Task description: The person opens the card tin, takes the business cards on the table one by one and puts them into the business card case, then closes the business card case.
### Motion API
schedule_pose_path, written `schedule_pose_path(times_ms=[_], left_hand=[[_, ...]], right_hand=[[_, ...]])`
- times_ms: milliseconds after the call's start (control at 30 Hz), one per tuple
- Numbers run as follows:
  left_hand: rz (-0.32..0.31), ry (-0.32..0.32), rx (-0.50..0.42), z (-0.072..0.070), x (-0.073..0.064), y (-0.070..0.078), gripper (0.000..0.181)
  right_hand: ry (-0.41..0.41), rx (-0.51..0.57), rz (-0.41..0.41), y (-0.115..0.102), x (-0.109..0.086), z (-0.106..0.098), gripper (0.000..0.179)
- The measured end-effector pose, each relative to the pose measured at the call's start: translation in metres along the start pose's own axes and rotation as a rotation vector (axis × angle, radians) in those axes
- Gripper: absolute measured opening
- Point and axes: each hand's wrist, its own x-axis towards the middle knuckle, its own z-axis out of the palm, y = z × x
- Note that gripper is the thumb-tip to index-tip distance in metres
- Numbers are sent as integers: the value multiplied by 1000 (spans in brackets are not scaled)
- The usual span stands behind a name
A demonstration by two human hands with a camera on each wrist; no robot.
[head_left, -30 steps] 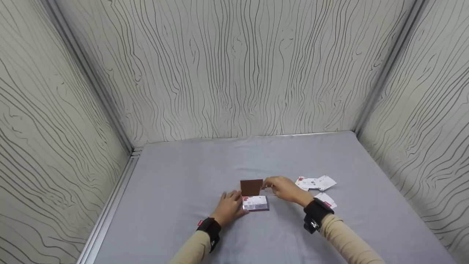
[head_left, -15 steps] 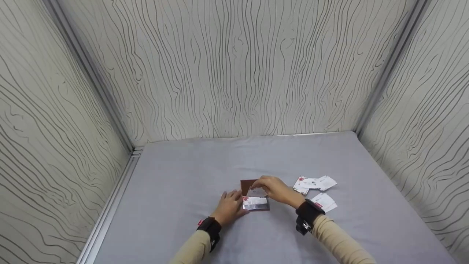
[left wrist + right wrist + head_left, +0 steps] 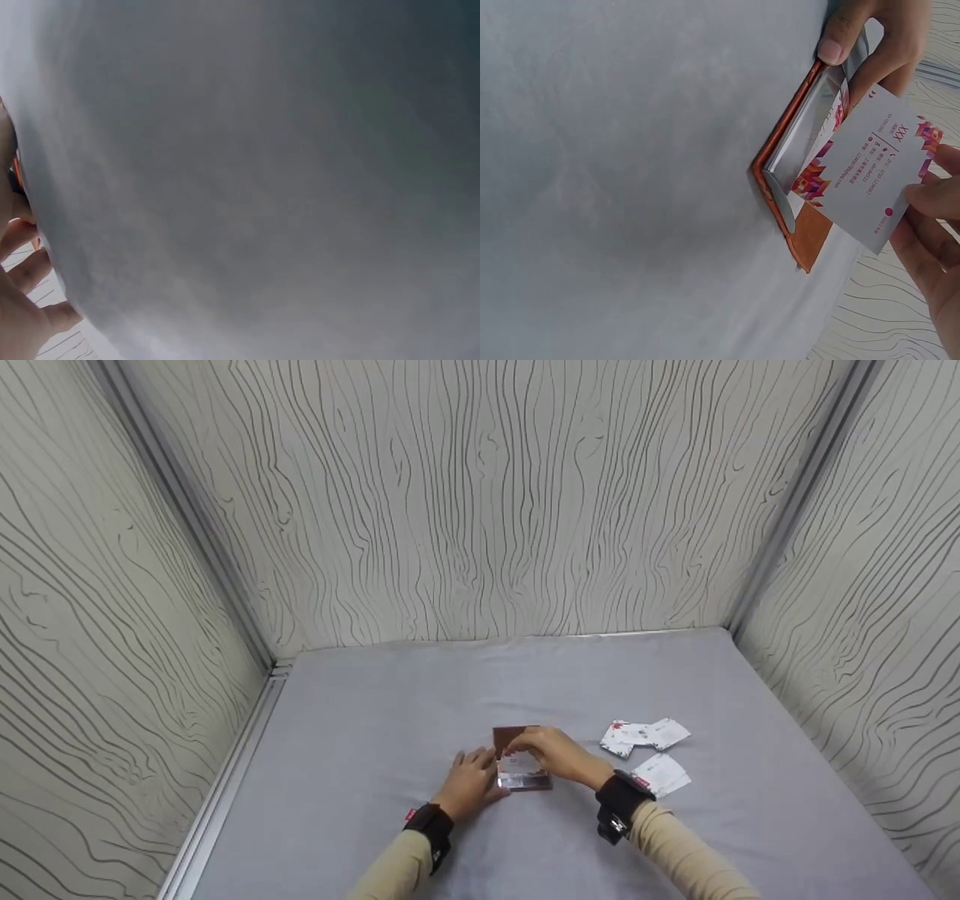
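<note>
A brown and silver business card case (image 3: 534, 784) lies on the grey cloth with its lid standing up. My left hand (image 3: 466, 787) holds the case's left end, thumb at the front and fingers toward the lid. In the right wrist view, a white business card (image 3: 870, 172) with a red and purple pattern is pinched between my right thumb and fingers. It is tilted over the case's metal pocket, where another card's patterned edge shows. My right hand (image 3: 559, 754) is above the case's right side. Only fingers (image 3: 30, 270) at the left edge show in the left wrist view.
To the right of the case, several loose business cards (image 3: 637, 733) overlap on the cloth. Nearer me lies another small group of cards (image 3: 662, 772). Wood-grain patterned panels (image 3: 480, 510) enclose the back and sides of the table (image 3: 360, 720).
My right hand has moved left from beside the lid to above the case, bringing the business card over the pocket and tilting it there. The left hand has stayed in place.
</note>
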Motion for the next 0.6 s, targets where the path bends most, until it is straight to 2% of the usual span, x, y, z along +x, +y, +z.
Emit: schedule_pose_path(times_ms=[300, 600], left_hand=[[-3, -11, 7, 0, 2, -1, 60], [15, 17, 23, 0, 0, -2, 59]], right_hand=[[-12, -39, 65, -1, 0, 4, 25], [28, -62, -2, 2, 0, 12, 23]])
